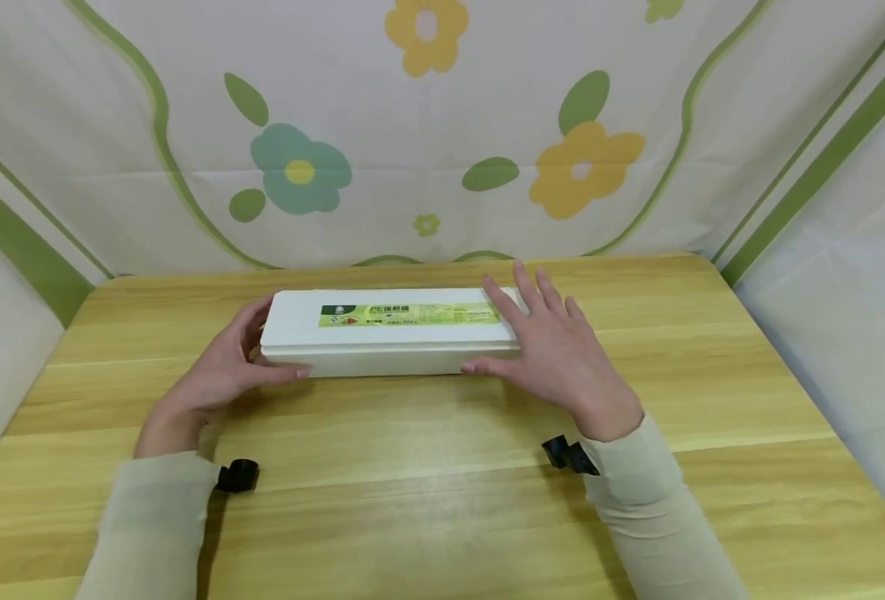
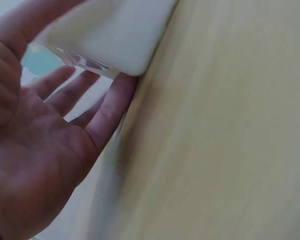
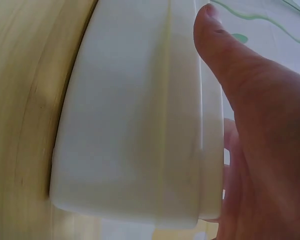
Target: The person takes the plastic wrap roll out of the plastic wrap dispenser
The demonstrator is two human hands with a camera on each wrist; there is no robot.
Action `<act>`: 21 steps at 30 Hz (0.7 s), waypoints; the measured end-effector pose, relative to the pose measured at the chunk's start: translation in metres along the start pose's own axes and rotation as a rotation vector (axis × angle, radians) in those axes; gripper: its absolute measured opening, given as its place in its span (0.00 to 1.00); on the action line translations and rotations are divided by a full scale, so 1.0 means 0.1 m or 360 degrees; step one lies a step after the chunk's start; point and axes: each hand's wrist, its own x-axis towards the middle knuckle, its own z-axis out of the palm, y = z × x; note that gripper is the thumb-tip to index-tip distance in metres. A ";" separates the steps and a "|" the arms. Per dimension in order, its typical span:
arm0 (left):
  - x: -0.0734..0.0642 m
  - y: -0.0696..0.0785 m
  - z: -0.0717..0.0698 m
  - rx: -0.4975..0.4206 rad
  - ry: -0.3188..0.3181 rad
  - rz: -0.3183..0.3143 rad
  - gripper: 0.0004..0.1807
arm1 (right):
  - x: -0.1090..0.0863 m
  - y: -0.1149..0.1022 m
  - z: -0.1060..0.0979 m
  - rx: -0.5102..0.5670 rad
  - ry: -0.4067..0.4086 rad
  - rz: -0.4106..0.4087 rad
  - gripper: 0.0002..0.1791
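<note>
A long white cling film box (image 1: 382,360) lies flat on the table, with a green and yellow label on its lid. My left hand (image 1: 221,362) holds its left end, the thumb along the front side and the fingers behind. In the left wrist view those fingers (image 2: 117,100) bend round the far side of the box. Over the right end of the lid spreads my right hand (image 1: 558,350), fingers straight and pointing away, thumb at the front side. The right wrist view shows that thumb (image 3: 225,50) extended along the lid's edge; the other fingers are mostly hidden there.
The wooden table (image 1: 412,500) ends at the back against a white curtain (image 1: 427,125) printed with flowers and leaves. White cloth also closes off both sides. A black wrist mount (image 1: 238,475) juts from the left sleeve, another black mount (image 1: 568,454) from the right.
</note>
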 end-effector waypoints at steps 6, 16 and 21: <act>0.01 -0.07 0.00 -0.0025 0.0006 -0.0018 0.59 | 0.03 -0.01 0.01 -0.0003 0.0019 -0.0029 0.63; 0.02 -0.12 0.01 -0.0077 -0.0015 -0.0101 0.58 | 0.08 -0.03 0.06 0.0067 0.0134 -0.0093 0.59; 0.09 -0.12 -0.02 -0.0116 -0.0003 -0.0129 0.54 | 0.13 -0.02 0.09 0.0062 0.0148 -0.0066 0.58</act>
